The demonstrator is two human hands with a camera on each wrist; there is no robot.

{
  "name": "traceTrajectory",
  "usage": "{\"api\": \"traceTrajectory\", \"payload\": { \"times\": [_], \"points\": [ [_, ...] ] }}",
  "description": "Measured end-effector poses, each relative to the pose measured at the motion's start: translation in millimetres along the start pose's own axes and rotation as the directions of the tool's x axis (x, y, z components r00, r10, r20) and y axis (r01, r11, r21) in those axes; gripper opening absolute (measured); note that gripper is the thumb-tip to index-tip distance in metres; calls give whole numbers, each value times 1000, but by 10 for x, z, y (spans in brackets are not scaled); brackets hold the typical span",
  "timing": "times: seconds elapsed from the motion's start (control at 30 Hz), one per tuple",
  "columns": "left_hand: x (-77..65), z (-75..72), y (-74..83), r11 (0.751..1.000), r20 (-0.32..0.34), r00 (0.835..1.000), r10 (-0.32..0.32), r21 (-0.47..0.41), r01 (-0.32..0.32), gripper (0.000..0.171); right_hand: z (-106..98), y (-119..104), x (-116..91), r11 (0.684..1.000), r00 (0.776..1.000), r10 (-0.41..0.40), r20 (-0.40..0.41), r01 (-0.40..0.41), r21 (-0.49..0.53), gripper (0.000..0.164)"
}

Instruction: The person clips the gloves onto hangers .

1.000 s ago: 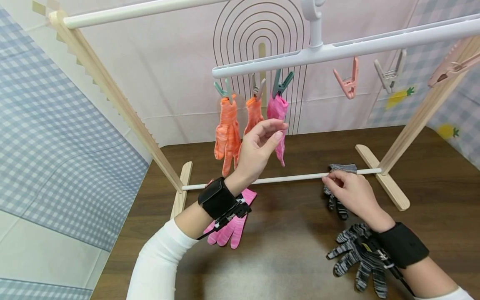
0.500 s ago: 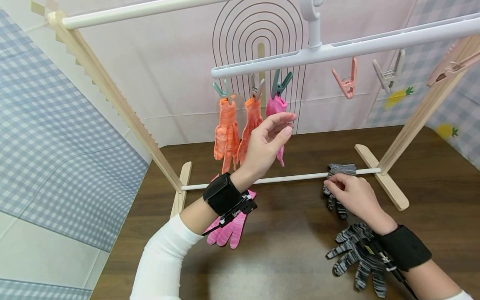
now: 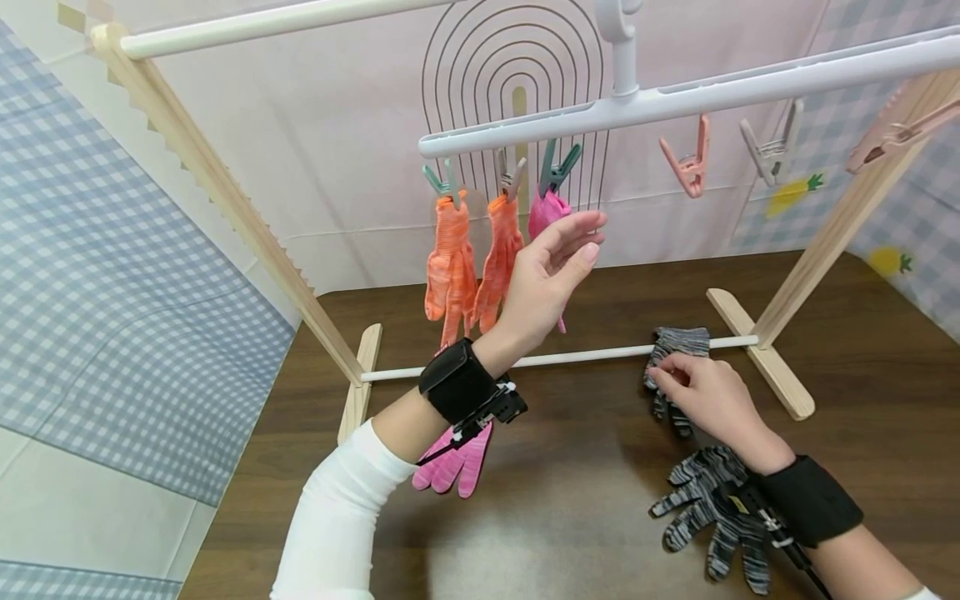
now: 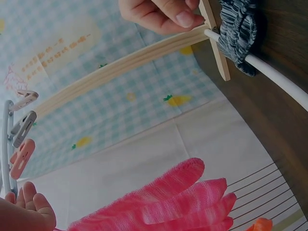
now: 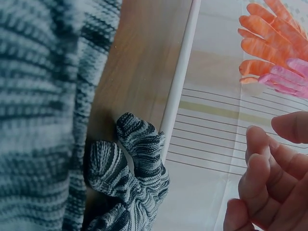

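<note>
My left hand (image 3: 543, 279) is raised in front of the hanging pink glove (image 3: 547, 212), fingers loosely bent and holding nothing. In the left wrist view, that pink glove (image 4: 168, 197) hangs beside the hand. Two orange gloves (image 3: 450, 267) hang to its left from clothespins (image 3: 450, 183). My right hand (image 3: 708, 400) hovers by the grey-black knit glove (image 3: 678, 340) lying over the lower rod. Its fingers are loosely curled and nothing is between them in the right wrist view. Another grey-black glove (image 3: 723, 508) lies under my right wrist. A pink glove (image 3: 457, 462) lies beneath my left forearm.
A white hanger bar (image 3: 615, 112) crosses above my hands. On its right side hang a pink clothespin (image 3: 692, 162), a grey clothespin (image 3: 772, 150) and another pink one. The wooden rack (image 3: 225, 192) stands on the brown table (image 3: 585, 517), with a white lower rod (image 3: 585, 357).
My left hand has moved right and slightly up, across the hanging pink glove. My right hand has shifted slightly down. The gloves stay in place.
</note>
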State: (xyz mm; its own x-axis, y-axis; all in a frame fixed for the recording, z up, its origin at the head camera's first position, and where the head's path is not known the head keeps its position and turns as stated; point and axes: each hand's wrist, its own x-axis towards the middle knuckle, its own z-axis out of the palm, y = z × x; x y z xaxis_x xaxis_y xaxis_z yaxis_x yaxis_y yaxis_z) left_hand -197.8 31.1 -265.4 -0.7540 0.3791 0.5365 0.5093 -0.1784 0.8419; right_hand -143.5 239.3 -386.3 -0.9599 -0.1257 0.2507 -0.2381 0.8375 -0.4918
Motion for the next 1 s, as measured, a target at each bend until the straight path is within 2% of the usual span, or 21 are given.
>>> {"api": "traceTrajectory", "payload": {
  "times": [0.37, 0.6, 1.0],
  "points": [
    [72, 39, 32, 1000, -2, 1000, 13, -7, -13, 35, 70, -86, 17, 999, 998, -32, 58, 32, -1, 20],
    [38, 86, 276, 999, 2, 999, -34, 4, 34, 35, 86, -111, 18, 1000, 996, -28, 84, 27, 10, 21],
    [-52, -81, -4, 1000, 22, 999, -25, 13, 25, 32, 80, -93, -1, 999, 994, -33, 99, 34, -3, 24]
  ]
}}
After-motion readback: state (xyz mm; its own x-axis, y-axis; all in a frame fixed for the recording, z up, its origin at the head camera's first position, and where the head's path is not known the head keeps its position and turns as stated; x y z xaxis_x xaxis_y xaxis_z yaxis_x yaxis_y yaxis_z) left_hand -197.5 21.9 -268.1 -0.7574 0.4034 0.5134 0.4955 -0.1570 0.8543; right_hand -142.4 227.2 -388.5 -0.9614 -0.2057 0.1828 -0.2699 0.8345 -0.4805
